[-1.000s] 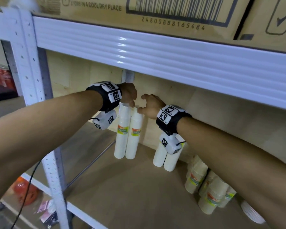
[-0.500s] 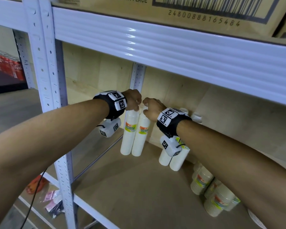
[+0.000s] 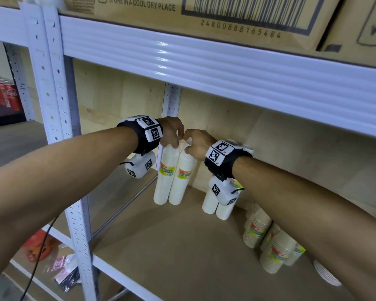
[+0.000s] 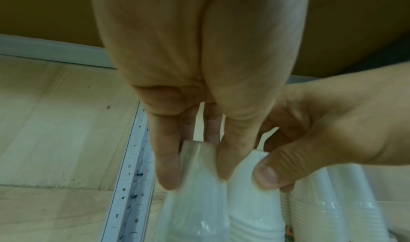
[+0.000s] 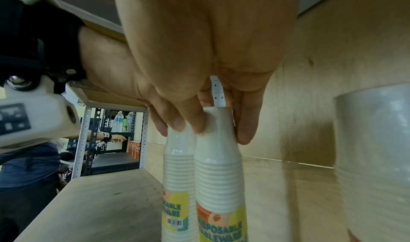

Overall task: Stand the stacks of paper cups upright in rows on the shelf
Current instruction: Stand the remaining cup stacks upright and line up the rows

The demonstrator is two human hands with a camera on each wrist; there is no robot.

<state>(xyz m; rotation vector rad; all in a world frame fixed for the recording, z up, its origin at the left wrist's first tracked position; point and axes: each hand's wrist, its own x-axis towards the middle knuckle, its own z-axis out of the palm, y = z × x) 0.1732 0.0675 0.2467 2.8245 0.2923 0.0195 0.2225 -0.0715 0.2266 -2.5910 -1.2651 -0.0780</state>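
Paper cup stacks are partly sorted. Two tall white stacks stand upright side by side near the back left post of the shelf [image 3: 182, 246]: my left hand [image 3: 172, 132] pinches the wrapped top of the left stack [image 3: 164, 177], and my right hand [image 3: 197, 142] pinches the top of the right stack [image 3: 182, 179]. Both grips are clamped on their tops. Another white pair [image 3: 213, 203] stands upright just to the right, half hidden by my right wrist. Several shorter beige stacks [image 3: 269, 246] lean in a loose heap further right, so I judge those remain to be set up in rows.
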